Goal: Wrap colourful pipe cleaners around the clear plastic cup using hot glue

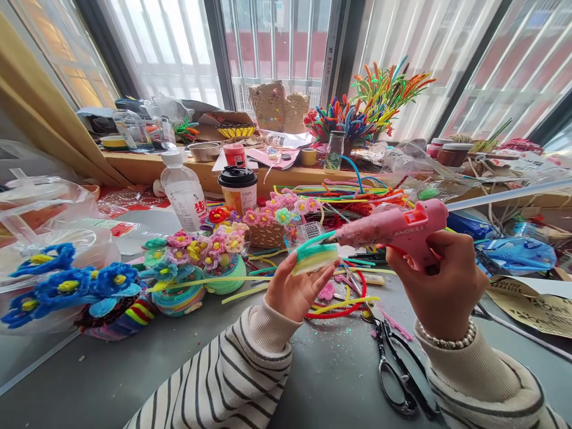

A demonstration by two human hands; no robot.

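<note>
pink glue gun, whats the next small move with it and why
Probably run a little glue under the teal strip: the right hand holds the pink glue gun with its nozzle close to that strip, whose end seems to stand off the yellow-and-teal piece in the left hand.

Dark-striped cream sleeves [223, 375], ribbed cuffs [273, 328], silver bead bracelet [448, 344].
</note>
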